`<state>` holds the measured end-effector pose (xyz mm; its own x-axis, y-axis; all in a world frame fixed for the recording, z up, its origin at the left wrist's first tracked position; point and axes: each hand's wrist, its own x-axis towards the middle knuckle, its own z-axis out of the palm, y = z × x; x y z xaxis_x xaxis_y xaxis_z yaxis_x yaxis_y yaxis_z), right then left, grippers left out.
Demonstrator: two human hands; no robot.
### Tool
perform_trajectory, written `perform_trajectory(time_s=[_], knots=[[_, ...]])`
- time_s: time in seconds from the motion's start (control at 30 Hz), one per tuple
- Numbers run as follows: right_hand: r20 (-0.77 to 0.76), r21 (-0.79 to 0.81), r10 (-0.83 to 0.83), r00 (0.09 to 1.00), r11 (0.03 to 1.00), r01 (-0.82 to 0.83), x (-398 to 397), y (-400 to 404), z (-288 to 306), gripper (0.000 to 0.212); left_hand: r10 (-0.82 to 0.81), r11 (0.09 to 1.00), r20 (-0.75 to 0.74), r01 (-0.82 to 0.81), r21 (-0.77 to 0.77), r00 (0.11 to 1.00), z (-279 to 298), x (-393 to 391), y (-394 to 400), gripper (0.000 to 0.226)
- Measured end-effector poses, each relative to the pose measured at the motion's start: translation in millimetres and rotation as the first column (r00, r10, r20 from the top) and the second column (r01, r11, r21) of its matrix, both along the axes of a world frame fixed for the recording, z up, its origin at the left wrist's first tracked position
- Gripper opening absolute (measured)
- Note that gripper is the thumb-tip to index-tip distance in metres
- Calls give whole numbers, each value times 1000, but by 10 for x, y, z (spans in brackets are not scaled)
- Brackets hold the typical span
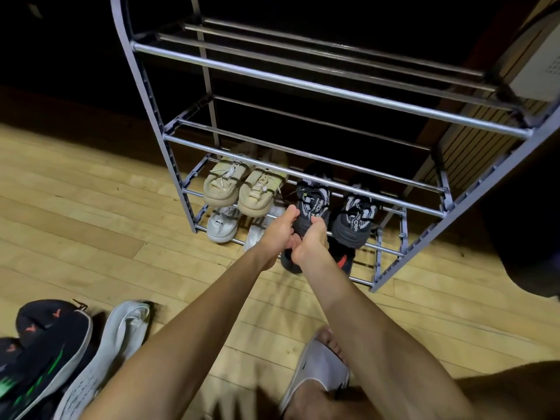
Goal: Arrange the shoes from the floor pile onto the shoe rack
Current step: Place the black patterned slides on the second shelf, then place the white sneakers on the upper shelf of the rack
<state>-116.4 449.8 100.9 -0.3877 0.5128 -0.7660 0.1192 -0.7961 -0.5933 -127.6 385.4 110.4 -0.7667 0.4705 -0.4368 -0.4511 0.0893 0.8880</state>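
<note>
Black-and-grey shoe (312, 207) gripped at its near end, fingers of left hand (277, 234) and right hand (312, 242) wrapped around it. Seat it level beside its mate (354, 218) on the rack (333, 184).

Only a few letters can be read. The black shoe on the right (354, 216) of the rack's second tier from the bottom carries white letters reading "GRIP" along its tongue, with smaller print beside them too fine to read. Its mate, the black shoe on the left (312, 198), shows a partly covered word of which only "FOR" can be made out. The white sneaker (220, 224) below bears a small mark, illegible
</note>
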Motion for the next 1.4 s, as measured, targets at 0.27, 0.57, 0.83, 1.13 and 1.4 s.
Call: perform_trajectory(time_s=[0.27, 0.57, 0.83, 1.13, 1.4], knots=[[80, 132, 60, 995, 989, -71, 279, 97, 91, 27, 101, 984, -192, -126, -123, 976, -2, 75, -481, 42], [33, 356, 332, 943, 877, -322, 431, -121, 334, 23, 380, 908, -299, -415, -60, 875, 270, 151, -1521, 33], [97, 545, 735, 672, 526, -654, 429, -874, 415, 22, 505, 828, -321, -554, -82, 801, 183, 379, -2514, 36], [290, 653, 881, 374, 104, -751, 539, -1590, 123, 50, 622, 741, -250, -661, -116, 742, -258, 699, -3466, 37], [331, 734, 856, 397, 30, -678, 570, -2106, -258, 57, 724, 662, -128, -735, -146, 678, -689, 954, -3911, 36]])
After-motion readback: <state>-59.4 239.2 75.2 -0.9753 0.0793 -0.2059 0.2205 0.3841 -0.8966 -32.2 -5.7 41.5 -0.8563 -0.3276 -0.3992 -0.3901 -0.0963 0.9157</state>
